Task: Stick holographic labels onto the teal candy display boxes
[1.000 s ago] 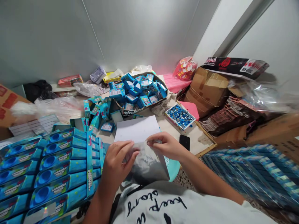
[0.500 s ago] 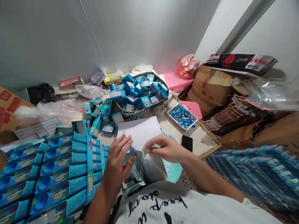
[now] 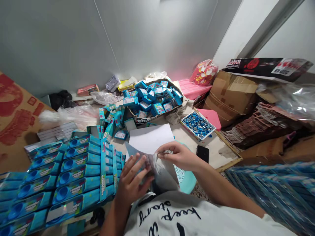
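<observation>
In front of my shirt I have a thin, glossy grey sheet (image 3: 164,175), bent and reaching down to my lap. My right hand (image 3: 177,155) pinches its upper edge between thumb and fingers. My left hand (image 3: 134,180) lies against its left part with the fingers spread, a little blurred. Behind both hands a white sheet of paper (image 3: 150,138) rests on the table. Partly hidden under my right forearm is a turquoise basin (image 3: 190,183) with small pale pellets in it.
Stacked blue candy boxes (image 3: 76,173) fill the left side. A carton (image 3: 141,121) heaped with small blue boxes stands at the back. Right of it are a tray of shiny blue pieces (image 3: 198,126), a black phone (image 3: 202,153) and cardboard boxes (image 3: 228,93). Wrapped blue packs (image 3: 273,186) stand lower right.
The camera view has shifted slightly, so the surroundings sit further right. The grey sheet's left part now spreads up over the white paper's lower edge. My right hand keeps its pinch.
</observation>
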`<state>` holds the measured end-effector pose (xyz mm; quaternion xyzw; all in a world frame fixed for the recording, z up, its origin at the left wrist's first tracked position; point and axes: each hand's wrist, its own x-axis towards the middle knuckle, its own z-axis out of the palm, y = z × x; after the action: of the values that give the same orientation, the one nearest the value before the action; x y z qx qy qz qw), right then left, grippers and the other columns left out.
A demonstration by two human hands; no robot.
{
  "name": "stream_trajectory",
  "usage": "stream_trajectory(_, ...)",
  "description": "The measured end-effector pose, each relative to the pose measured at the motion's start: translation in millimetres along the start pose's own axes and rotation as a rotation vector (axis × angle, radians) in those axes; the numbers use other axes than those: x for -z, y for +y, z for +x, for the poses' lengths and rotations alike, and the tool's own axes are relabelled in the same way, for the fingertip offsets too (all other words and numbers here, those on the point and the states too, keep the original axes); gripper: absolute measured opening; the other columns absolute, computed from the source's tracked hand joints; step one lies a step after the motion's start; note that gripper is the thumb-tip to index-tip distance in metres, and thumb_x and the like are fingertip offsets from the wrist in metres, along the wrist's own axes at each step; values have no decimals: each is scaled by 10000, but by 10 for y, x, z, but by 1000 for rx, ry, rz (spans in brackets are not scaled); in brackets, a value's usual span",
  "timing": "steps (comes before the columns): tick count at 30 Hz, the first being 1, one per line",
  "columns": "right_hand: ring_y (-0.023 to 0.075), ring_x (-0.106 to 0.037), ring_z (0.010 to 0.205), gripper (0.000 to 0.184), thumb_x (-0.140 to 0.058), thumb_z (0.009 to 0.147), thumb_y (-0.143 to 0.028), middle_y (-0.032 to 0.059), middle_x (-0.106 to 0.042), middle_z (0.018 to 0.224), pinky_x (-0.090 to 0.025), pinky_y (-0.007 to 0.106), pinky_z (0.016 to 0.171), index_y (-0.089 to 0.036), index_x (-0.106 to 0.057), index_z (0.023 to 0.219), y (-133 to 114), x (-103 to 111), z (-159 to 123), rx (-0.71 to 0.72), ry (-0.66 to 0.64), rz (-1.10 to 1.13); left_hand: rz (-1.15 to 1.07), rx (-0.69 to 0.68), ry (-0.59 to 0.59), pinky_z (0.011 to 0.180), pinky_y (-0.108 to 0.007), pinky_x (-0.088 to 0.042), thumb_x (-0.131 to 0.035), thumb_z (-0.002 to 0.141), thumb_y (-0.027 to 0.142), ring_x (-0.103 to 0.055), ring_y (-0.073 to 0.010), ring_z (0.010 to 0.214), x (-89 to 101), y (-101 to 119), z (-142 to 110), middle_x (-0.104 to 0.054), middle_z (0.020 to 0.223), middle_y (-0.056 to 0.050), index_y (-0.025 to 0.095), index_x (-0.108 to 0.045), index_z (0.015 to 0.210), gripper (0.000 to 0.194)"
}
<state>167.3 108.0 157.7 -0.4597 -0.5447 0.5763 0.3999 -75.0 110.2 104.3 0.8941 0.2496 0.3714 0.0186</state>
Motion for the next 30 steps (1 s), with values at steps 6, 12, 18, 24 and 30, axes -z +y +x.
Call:
stream_trajectory(6,223,-624,793,219,-646,828,-380,49,-722,798,-489,325,711,-184,-737,788,-2,-131,54,53,112,-131,-314,160,106,927,-420,-609,-611,823,-26,-699,-216,1098,94,341,-205,-759,1072,-69,227,-559,998,312)
stream_trajectory(12,268,-655,852,400,-526,855,-472,105,-726,885,-504,352,753,-126,-714,923,617,35,463,-157,380,-291,-251,536,354,797,-367,-652,-646,802,-32,-743,-192,906,644,702,-369,-758,1009,-40,239,-580,1078,392)
stream_trajectory(18,459,-399,1330,469,-489,816,-201,341,-479,1400,-229,618,1092,21,-599,1214,1128,-95,563,-149,614,-670,-328,1132,683,558,-284,-642,-785,793,222,-746,-191,702,1327,828,-345,-780,914,-31,325,-286,1510,880)
stream_trajectory(24,251,-653,1004,245,-480,986,-302,121,-718,1054,-490,409,913,-196,-688,1062,179,-849,336,493,123,-366,-368,1073,483,667,-306,-646,-778,808,256,-740,-161,744,1627,738,-471,-750,1132,-100,381,-38,1575,1073)
stream_trajectory(30,188,-652,925,324,-715,893,-353,51,-704,1045,-507,311,820,-239,-686,1194,-782,-1660,100,526,-385,-119,-476,1085,344,607,-301,-632,-786,804,333,-729,-170,724,1776,661,-538,-672,1274,-152,398,23,1573,1118)
